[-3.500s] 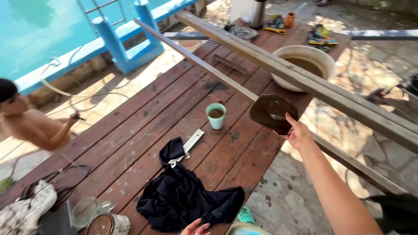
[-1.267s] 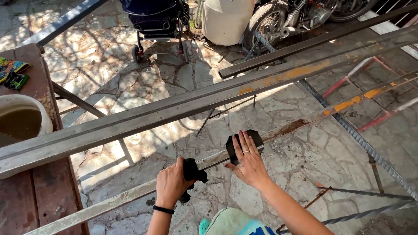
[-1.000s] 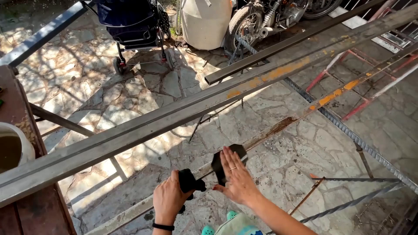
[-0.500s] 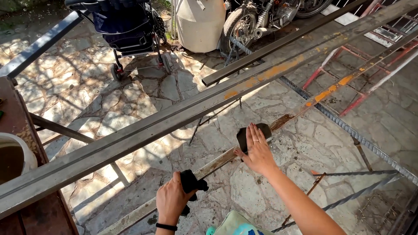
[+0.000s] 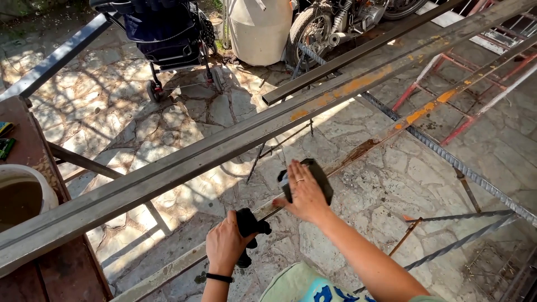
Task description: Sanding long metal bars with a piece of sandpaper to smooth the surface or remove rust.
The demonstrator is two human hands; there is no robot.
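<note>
A long thin metal bar point(image 5: 358, 154) runs diagonally from lower left to upper right. My left hand point(image 5: 226, 245) grips a bunched black cloth point(image 5: 249, 226) against the bar's lower stretch. Further up the same bar, my right hand point(image 5: 304, 193) presses a dark sanding pad point(image 5: 316, 173) flat on it, fingers spread over the pad. A wider grey steel beam point(image 5: 212, 154) lies parallel just beyond both hands.
A white bucket of brown liquid point(image 5: 25, 193) stands on the reddish wooden table point(image 5: 53, 274) at left. Ribbed rebar point(image 5: 447, 159) and red-painted frames point(image 5: 475, 84) lie at right. A stroller point(image 5: 168, 39), white tank point(image 5: 260, 28) and motorcycle point(image 5: 341, 19) stand beyond on stone paving.
My view swung from the table to the metal bars. My right hand slid the pad up and down the thin bar, while my left hand kept hold of the black cloth.
</note>
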